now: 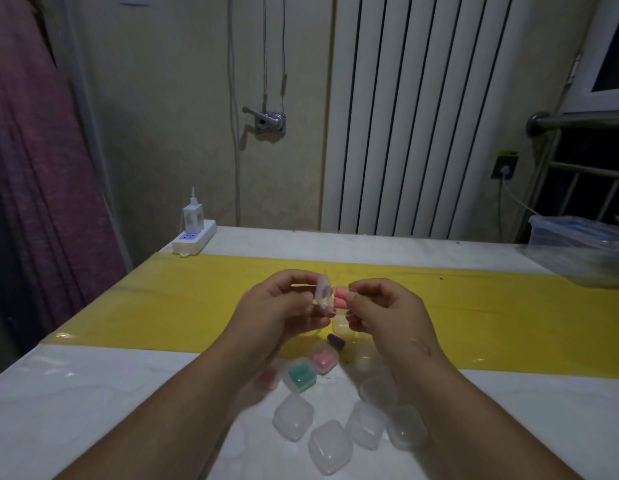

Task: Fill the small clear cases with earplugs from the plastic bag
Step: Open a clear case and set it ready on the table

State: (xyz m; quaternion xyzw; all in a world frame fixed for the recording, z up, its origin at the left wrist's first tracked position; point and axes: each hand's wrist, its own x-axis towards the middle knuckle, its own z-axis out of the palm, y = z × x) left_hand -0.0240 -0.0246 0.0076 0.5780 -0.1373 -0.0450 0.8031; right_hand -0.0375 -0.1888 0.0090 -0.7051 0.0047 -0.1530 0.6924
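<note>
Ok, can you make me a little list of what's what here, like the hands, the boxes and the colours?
held: small clear plastic case, open, pink foam earplugs inside
hands: left hand pinches the lid side, right hand pinches the base side
filled: clear case with green earplugs; clear case with pink earplugs
loose: purple foam earplug on the yellow strip
empty: several empty clear cases, nearest the person

Pink earplugs (pixel 341 298) are seen in a clear case (pixel 322 292), green earplugs (pixel 300 375) in a second case (pixel 288 384), and a seemingly purple plug (pixel 335 340) on a yellow strip (pixel 162 299) across the white marbled table (pixel 93 393).
</note>
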